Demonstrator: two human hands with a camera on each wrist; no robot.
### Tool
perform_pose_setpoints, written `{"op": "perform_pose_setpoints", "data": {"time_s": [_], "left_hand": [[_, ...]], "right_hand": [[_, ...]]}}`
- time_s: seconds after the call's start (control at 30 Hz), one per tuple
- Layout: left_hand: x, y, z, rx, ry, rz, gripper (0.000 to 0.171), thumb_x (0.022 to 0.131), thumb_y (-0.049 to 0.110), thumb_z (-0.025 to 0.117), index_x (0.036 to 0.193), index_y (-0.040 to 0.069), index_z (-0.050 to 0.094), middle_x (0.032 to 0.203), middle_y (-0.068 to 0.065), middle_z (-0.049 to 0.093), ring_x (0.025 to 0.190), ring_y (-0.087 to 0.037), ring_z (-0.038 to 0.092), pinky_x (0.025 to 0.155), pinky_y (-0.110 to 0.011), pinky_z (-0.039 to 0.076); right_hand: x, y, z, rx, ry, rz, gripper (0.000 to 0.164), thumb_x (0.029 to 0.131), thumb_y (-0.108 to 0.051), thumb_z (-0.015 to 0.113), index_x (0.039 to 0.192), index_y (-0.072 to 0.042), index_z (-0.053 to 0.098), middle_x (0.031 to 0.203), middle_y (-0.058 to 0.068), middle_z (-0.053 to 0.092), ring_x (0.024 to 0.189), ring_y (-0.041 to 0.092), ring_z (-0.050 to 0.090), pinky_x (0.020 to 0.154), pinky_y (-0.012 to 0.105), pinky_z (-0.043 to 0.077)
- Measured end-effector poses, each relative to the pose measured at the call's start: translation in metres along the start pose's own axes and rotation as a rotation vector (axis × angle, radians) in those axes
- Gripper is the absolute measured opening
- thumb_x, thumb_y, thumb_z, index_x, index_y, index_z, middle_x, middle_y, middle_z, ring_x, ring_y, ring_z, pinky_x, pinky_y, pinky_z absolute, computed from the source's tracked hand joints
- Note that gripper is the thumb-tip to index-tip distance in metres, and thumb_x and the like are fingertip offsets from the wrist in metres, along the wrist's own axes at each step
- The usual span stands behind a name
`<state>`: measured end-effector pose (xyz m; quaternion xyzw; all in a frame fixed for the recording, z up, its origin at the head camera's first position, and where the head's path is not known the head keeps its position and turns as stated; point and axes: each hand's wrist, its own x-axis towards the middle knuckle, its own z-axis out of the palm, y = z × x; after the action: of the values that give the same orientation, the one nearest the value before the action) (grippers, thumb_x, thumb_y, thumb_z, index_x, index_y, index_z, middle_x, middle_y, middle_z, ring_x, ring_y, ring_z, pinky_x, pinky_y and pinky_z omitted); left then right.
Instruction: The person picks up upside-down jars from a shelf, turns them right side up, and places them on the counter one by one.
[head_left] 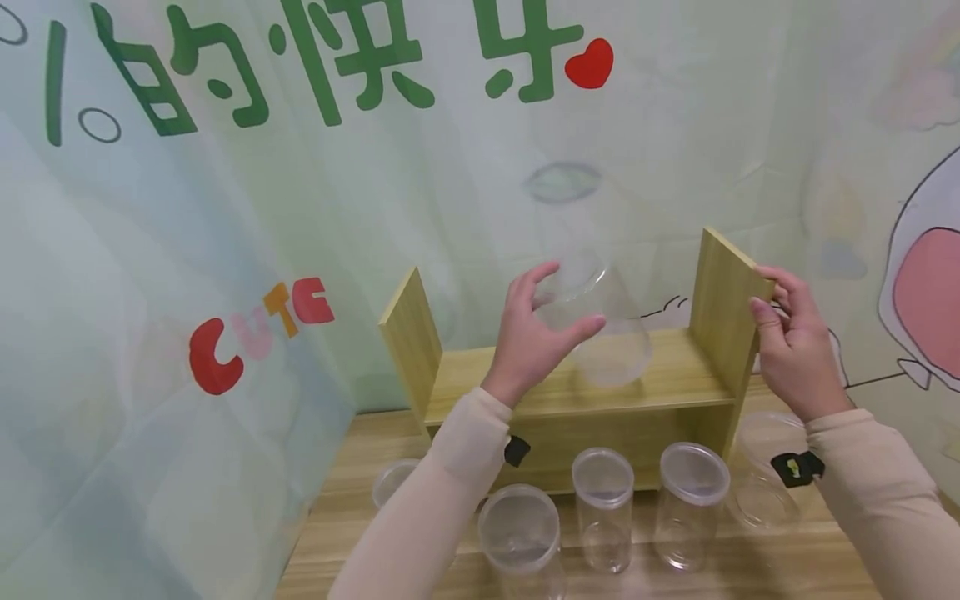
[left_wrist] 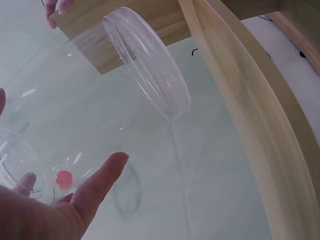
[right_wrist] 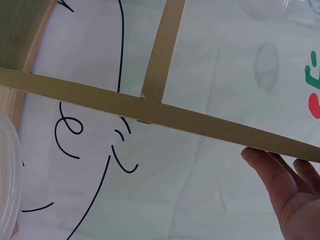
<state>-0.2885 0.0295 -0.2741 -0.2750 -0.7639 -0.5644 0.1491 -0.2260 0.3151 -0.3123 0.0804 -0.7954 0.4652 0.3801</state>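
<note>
My left hand (head_left: 528,337) grips a clear plastic jar (head_left: 617,307) between thumb and fingers. The jar is tilted over the board of a small wooden shelf (head_left: 468,375). In the left wrist view its wide rimmed end (left_wrist: 150,62) points toward the shelf, away from my palm. My right hand (head_left: 802,354) pinches the upper front edge of the shelf's right side panel (head_left: 723,292), thumb on the near side. In the right wrist view the fingertips (right_wrist: 255,154) meet that panel's edge.
Several clear lidded jars stand on the wooden table (head_left: 348,475) before the shelf, including a left one (head_left: 520,533), a middle one (head_left: 603,508) and a right one (head_left: 692,500). Another jar (head_left: 765,500) is beside the right forearm. A printed curtain (head_left: 450,192) hangs behind.
</note>
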Motion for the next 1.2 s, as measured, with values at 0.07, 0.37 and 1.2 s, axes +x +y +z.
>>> {"op": "perform_pose_setpoints", "data": {"time_s": [0.07, 0.37, 1.2], "left_hand": [[-0.008, -0.002, -0.006, -0.028, 0.008, 0.002, 0.079, 0.076, 0.031, 0.086, 0.144, 0.022, 0.047, 0.145, 0.004, 0.04, 0.12, -0.02, 0.052, 0.086, -0.038, 0.053], [-0.048, -0.006, -0.032, -0.191, 0.047, -0.002, 0.076, 0.077, 0.019, 0.086, 0.143, 0.021, 0.047, 0.145, 0.004, 0.039, 0.118, -0.028, 0.053, 0.068, -0.036, 0.058], [-0.13, -0.02, -0.041, -0.641, 0.212, -0.12, 0.071, 0.085, 0.007, 0.073, 0.146, 0.01, 0.036, 0.153, -0.01, 0.032, 0.131, -0.034, 0.045, 0.087, -0.045, 0.055]], "right_hand": [[0.0, 0.0, 0.0, 0.008, -0.002, -0.006, 0.043, 0.106, -0.011, 0.041, 0.148, -0.009, 0.037, 0.128, 0.024, 0.05, 0.095, 0.002, 0.053, 0.075, 0.007, 0.044], [-0.001, 0.0, 0.001, -0.001, 0.003, -0.011, 0.043, 0.105, -0.009, 0.04, 0.148, -0.009, 0.035, 0.127, 0.02, 0.049, 0.092, 0.002, 0.053, 0.075, 0.007, 0.042], [-0.01, -0.01, 0.0, -0.056, -0.076, 0.137, 0.064, 0.104, -0.015, 0.044, 0.158, -0.035, 0.016, 0.143, 0.026, 0.042, 0.121, 0.025, 0.05, 0.084, 0.012, 0.042]]}}
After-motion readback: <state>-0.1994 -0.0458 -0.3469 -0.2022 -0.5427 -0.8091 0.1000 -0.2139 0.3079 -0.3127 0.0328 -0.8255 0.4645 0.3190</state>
